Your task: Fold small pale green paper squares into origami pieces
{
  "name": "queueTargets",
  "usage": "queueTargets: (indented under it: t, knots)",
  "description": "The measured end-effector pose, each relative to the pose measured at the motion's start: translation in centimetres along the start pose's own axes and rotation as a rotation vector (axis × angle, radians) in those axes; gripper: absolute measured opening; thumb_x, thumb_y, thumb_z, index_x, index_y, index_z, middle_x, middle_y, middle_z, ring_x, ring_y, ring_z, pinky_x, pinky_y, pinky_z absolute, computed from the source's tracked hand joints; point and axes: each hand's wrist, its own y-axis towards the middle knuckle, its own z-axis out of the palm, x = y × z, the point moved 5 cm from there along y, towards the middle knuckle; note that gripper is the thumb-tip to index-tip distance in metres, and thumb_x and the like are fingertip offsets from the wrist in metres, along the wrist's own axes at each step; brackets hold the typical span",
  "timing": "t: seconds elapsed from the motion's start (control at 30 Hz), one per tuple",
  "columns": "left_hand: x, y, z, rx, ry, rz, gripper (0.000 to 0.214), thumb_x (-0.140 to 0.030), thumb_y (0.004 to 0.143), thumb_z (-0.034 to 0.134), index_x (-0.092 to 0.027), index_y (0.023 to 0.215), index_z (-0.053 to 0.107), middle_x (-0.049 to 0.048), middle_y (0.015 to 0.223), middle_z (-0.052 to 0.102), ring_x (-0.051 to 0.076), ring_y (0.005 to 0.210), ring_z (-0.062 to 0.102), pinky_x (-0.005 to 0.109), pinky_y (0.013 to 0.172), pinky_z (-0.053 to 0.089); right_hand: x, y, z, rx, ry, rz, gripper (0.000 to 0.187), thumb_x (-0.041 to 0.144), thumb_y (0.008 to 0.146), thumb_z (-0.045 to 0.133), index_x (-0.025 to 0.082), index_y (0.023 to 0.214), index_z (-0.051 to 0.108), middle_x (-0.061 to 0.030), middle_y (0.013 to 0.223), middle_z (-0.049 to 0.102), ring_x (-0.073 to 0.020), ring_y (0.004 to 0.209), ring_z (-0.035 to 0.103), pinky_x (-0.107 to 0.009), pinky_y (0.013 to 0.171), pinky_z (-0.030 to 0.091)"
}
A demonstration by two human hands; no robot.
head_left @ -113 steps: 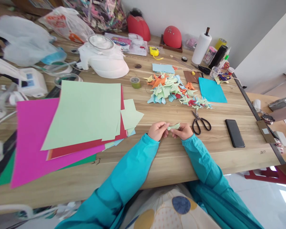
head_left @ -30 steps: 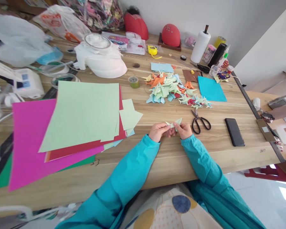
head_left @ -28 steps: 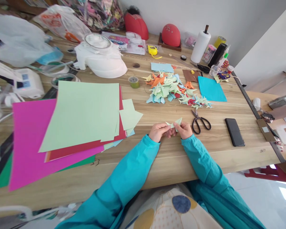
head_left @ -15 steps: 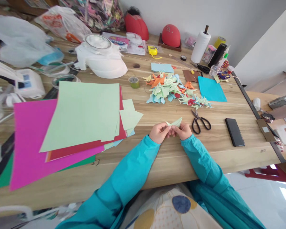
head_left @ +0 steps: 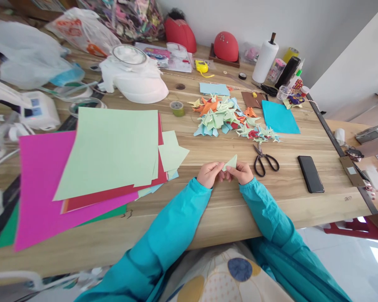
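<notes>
Between both hands is a small folded piece of pale green paper [head_left: 231, 162], with a pointed tip standing up. My left hand [head_left: 209, 173] pinches its left end between thumb and fingers. On the other side, my right hand [head_left: 243, 172] grips it with the thumb across the front; the fingertips behind are partly hidden. Just right of my right hand lie black-handled scissors [head_left: 266, 161], blades slightly parted. Beyond the hands sits a heap of folded paper cranes [head_left: 219, 117] in green, orange, blue and red.
Large sheets of green paper [head_left: 110, 151] and magenta paper [head_left: 44, 188] are stacked at the left, with small green squares [head_left: 171, 155] beside them. A phone [head_left: 310, 174] lies at the right. A turquoise cloth-like square [head_left: 280, 117] and a yellow tape measure [head_left: 201, 67] are farther back.
The folded paper has turned between my fingers: two spread points showed before, now a single triangular point rises. Both hands stay in nearly the same place.
</notes>
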Motion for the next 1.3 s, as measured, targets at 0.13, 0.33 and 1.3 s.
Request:
queueTargets:
  t: [0.13, 0.33, 1.3]
  knots:
    - [0.14, 0.06, 0.07, -0.004, 0.000, 0.043, 0.040, -0.050, 0.073, 0.053, -0.013, 0.056, 0.054, 0.0006, 0.049, 0.054, 0.009, 0.040, 0.049, 0.021, 0.041, 0.040, 0.02, 0.11, -0.26, -0.056, 0.009, 0.004, 0.038, 0.050, 0.060, 0.066, 0.013, 0.058, 0.055, 0.0005, 0.045, 0.056, -0.0090, 0.036, 0.050, -0.022, 0.038, 0.041]
    - [0.10, -0.03, 0.15, 0.008, 0.009, 0.058, 0.039, -0.049, 0.072, 0.054, -0.014, 0.057, 0.055, 0.0005, 0.051, 0.054, 0.009, 0.041, 0.049, 0.022, 0.041, 0.041, -0.07, 0.15, -0.27, -0.069, -0.039, -0.023, 0.041, 0.054, 0.061, 0.063, 0.014, 0.058, 0.053, 0.0013, 0.044, 0.053, -0.0086, 0.036, 0.048, -0.022, 0.037, 0.040]
    - [0.13, 0.01, 0.05, 0.045, -0.134, -0.035, 0.035, -0.046, 0.066, 0.062, -0.011, 0.062, 0.058, 0.0011, 0.051, 0.057, 0.011, 0.041, 0.052, 0.023, 0.042, 0.042, -0.06, 0.13, -0.31, -0.045, -0.011, -0.026, 0.041, 0.053, 0.062, 0.063, 0.013, 0.061, 0.054, 0.0028, 0.043, 0.051, -0.0073, 0.034, 0.045, -0.020, 0.035, 0.038]
